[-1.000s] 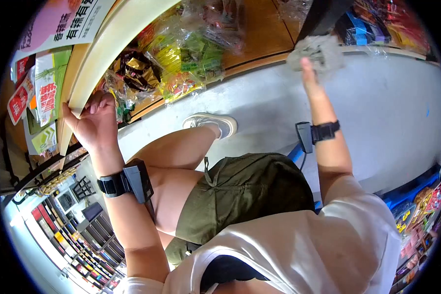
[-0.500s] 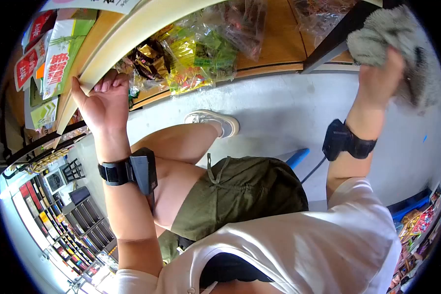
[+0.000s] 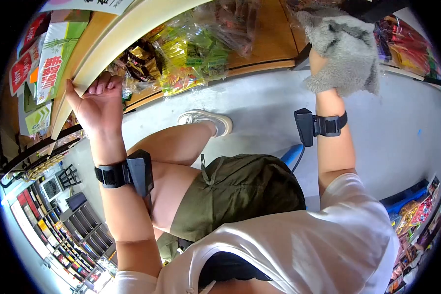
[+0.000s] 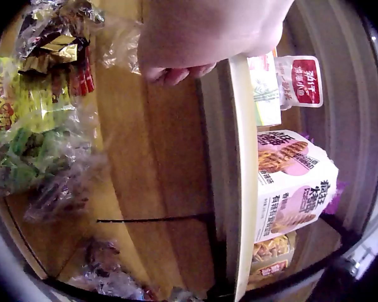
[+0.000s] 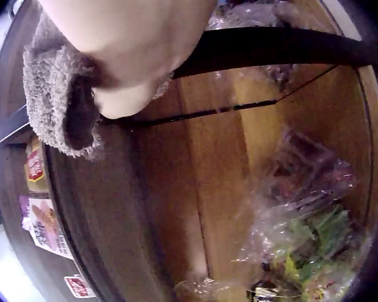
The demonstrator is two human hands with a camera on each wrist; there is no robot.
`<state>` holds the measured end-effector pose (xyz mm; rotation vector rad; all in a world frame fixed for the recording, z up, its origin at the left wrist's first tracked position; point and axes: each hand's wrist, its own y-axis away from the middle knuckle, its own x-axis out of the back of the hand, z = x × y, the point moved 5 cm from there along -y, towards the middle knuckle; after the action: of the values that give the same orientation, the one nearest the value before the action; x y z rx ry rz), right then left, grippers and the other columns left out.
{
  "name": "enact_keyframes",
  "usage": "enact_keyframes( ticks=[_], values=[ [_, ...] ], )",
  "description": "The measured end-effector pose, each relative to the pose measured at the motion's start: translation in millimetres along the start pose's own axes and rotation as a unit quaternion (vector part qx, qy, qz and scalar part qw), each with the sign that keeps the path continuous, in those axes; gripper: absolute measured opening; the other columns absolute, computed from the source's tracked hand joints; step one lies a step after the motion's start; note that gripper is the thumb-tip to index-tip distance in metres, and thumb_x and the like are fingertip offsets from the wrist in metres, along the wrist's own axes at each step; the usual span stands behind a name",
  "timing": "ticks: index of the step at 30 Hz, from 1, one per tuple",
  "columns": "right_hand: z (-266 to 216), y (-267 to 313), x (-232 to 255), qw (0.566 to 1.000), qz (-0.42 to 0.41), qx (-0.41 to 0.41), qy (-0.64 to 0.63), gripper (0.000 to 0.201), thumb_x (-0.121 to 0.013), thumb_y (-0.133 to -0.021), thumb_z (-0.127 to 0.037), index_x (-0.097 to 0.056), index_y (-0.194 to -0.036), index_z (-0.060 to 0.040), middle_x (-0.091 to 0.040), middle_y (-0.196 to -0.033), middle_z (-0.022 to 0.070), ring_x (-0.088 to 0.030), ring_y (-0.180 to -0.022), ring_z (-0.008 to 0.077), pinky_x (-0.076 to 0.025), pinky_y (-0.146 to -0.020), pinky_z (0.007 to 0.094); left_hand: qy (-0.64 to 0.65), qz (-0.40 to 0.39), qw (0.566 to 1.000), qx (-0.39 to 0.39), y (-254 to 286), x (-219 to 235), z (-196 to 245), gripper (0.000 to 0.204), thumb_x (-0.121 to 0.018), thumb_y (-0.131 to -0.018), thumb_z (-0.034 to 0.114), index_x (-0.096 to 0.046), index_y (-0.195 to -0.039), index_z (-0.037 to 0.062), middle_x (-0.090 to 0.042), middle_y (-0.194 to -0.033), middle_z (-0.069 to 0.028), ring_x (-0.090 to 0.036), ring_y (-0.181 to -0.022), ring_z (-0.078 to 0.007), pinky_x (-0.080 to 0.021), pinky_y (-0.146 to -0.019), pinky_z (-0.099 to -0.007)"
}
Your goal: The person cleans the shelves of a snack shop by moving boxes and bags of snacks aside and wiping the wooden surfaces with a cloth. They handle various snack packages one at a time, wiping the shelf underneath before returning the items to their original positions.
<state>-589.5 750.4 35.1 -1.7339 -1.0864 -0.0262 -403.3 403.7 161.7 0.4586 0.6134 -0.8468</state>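
My left hand (image 3: 99,105) grips the cream-coloured front edge (image 3: 127,36) of a shelf, thumb on one side and fingers curled on the other. Close beside it on the lower wooden shelf lie dark and gold wrapped packets (image 3: 143,58). A grey fluffy cloth (image 3: 350,54) hangs over my right hand (image 3: 318,62), covering most of it and draping down to the wrist. In the right wrist view, the hand (image 5: 132,56) holds the bunched cloth (image 5: 53,94) near a dark shelf post (image 5: 258,47); its fingertips are hidden.
Clear bags of yellow and green packets (image 3: 191,56) lie along the lower shelf. White-and-pink boxes (image 4: 290,207) stand on the upper shelf. My shoe (image 3: 208,121) is on the grey floor below. More packaged goods (image 3: 411,215) sit at the far right.
My right hand swung out to the right with the cloth, then came back left to the shelf post, the cloth now draped over it. The left hand keeps its grip on the edge.
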Motion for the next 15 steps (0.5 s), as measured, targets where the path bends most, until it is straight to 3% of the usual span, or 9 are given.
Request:
enact_keyframes(
  ticks=[4,6,8,10,11,12,13,15],
  values=[
    [19,22,-17,0.998,-0.058,-0.001,0.009,0.025,-0.068,-0.076,-0.021,-0.063,-0.090,-0.0011,-0.063,-0.089,0.0115,-0.058,-0.085,0.0246,-0.045,-0.077,0.0313,-0.058,0.046,0.997,-0.004,3,-2,1,0.033,-0.054,-0.086,0.038,-0.051,-0.096,0.0064,-0.031,-0.064,0.0017,-0.029,-0.060,-0.0119,-0.026,-0.065,-0.0292],
    [5,26,-13,0.996,-0.092,0.009,0.011,0.021,-0.070,-0.074,-0.019,-0.064,-0.083,-0.0010,-0.063,-0.083,0.0114,-0.059,-0.080,0.0248,-0.046,-0.073,0.0307,-0.087,0.101,0.991,-0.019,5,-1,1,0.031,-0.057,-0.084,0.039,-0.052,-0.091,0.0089,-0.031,-0.064,0.0020,-0.029,-0.061,-0.0115,-0.026,-0.063,-0.0292],
    [6,41,-19,0.996,-0.087,0.024,0.007,0.013,-0.071,-0.071,-0.011,-0.064,-0.078,-0.0018,-0.063,-0.078,0.0114,-0.059,-0.075,0.0243,-0.047,-0.069,0.0297,-0.082,0.052,0.995,-0.004,-1,7,3,0.029,-0.058,-0.083,0.038,-0.051,-0.087,0.0101,-0.030,-0.064,0.0020,-0.029,-0.062,-0.0120,-0.026,-0.062,-0.0290],
    [1,30,-7,0.981,-0.190,0.002,-0.036,0.016,-0.070,-0.069,-0.002,-0.063,-0.084,-0.0020,-0.062,-0.083,0.0098,-0.059,-0.079,0.0213,-0.047,-0.072,0.0280,-0.057,0.064,0.996,0.017,-3,8,4,0.028,-0.058,-0.082,0.036,-0.048,-0.082,0.0103,-0.030,-0.066,0.0007,-0.029,-0.062,-0.0129,-0.026,-0.062,-0.0290],
    [13,37,-7,0.988,-0.013,0.098,-0.119,0.024,-0.078,-0.057,-0.010,-0.065,-0.078,-0.0084,-0.063,-0.075,0.0054,-0.060,-0.067,0.0196,-0.047,-0.063,0.0273,-0.053,0.076,0.995,0.025,-1,5,4,0.028,-0.057,-0.082,0.035,-0.046,-0.081,0.0099,-0.030,-0.067,-0.0001,-0.029,-0.063,-0.0133,-0.026,-0.062,-0.0290],
    [0,30,5,0.988,-0.020,0.093,-0.124,0.024,-0.079,-0.060,-0.012,-0.065,-0.080,-0.0081,-0.063,-0.077,0.0058,-0.060,-0.068,0.0189,-0.047,-0.063,0.0273,-0.050,0.085,0.994,0.038,0,3,8,0.028,-0.057,-0.083,0.034,-0.044,-0.080,0.0096,-0.030,-0.068,-0.0008,-0.029,-0.064,-0.0137,-0.027,-0.062,-0.0289],
    [-14,23,16,0.988,-0.026,0.087,-0.128,0.025,-0.079,-0.062,-0.013,-0.065,-0.081,-0.0078,-0.063,-0.078,0.0061,-0.060,-0.068,0.0182,-0.047,-0.063,0.0272,-0.051,0.036,0.996,0.069,-1,4,14,0.023,-0.054,-0.085,0.029,-0.043,-0.081,0.0094,-0.029,-0.070,-0.0015,-0.030,-0.065,-0.0136,-0.027,-0.063,-0.0288],
    [-38,-7,39,0.981,-0.125,0.126,-0.083,0.023,-0.069,-0.074,-0.014,-0.062,-0.093,-0.0034,-0.062,-0.091,0.0097,-0.059,-0.083,0.0190,-0.047,-0.075,0.0284,-0.041,-0.019,0.998,0.052,8,2,21,0.024,-0.057,-0.084,0.031,-0.047,-0.095,0.0123,-0.043,-0.075,-0.0033,-0.042,-0.067,-0.0154,-0.036,-0.061,-0.0285]
  ],
)
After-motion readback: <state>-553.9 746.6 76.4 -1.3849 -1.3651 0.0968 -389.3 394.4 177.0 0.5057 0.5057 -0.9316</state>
